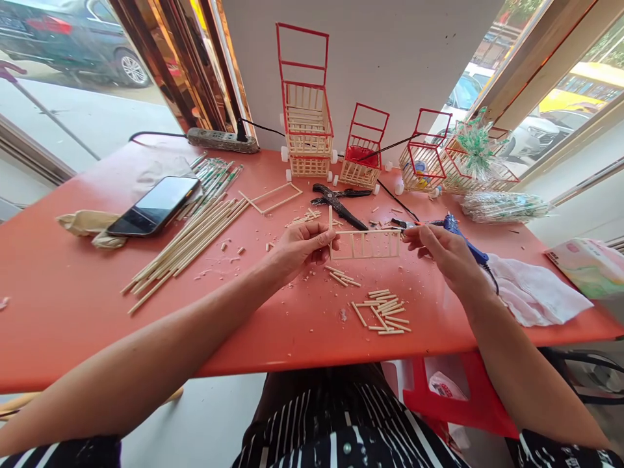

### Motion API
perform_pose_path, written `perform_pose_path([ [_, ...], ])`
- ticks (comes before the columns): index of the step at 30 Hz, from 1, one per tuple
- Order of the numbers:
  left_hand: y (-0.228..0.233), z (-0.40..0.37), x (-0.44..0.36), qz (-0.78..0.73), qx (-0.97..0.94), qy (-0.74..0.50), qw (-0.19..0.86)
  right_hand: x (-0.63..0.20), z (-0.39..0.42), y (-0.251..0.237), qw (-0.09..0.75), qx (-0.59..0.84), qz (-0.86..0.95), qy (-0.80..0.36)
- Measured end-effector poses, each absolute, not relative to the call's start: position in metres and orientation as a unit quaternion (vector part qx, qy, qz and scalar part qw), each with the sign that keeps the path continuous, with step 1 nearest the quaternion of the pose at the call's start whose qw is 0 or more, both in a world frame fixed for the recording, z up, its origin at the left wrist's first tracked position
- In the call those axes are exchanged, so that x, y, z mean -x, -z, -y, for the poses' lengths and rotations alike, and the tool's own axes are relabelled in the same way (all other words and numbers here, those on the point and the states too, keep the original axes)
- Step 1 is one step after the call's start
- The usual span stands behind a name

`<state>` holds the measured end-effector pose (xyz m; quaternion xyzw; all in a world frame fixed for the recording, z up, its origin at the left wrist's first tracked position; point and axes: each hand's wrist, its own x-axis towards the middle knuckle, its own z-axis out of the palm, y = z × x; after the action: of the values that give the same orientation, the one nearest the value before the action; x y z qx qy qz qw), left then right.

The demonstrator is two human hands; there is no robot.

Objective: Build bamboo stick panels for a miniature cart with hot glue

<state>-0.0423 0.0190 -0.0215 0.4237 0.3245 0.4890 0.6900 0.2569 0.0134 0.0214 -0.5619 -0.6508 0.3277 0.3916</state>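
My left hand (312, 242) pinches the left end of a small ladder-like frame of thin wooden sticks (365, 256), held above the table. One stick stands upright at that end. My right hand (436, 250) is closed, its fingertips by the frame's right end; what they pinch, if anything, I cannot make out. Behind the right hand lies a blue glue gun (453, 227). Black-handled pliers (344, 203) lie beyond the frame. Short cut sticks (387, 313) are scattered nearer to me, with a smaller group (342, 276) just below the frame.
Long sticks (190, 244) and a phone (153, 205) lie on the left of the red table (234, 344). Small stick-built carts (308, 130) line the wall. A rectangular stick frame (273, 198), power strip (221, 140), white cloth (533, 286) and tissue pack (587, 266) surround the work.
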Motion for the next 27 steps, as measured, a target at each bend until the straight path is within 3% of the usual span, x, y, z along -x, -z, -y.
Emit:
perform_pose_path([
  [12,0.014,-0.016,0.039,-0.358,-0.440,-0.481,0.668,-0.218,-0.023,-0.004,0.389,0.518,0.613,-0.452],
  [27,0.012,-0.006,0.031,-0.448,-0.446,-0.440,0.638,-0.212,-0.017,0.002,0.405,0.501,0.644,-0.413],
])
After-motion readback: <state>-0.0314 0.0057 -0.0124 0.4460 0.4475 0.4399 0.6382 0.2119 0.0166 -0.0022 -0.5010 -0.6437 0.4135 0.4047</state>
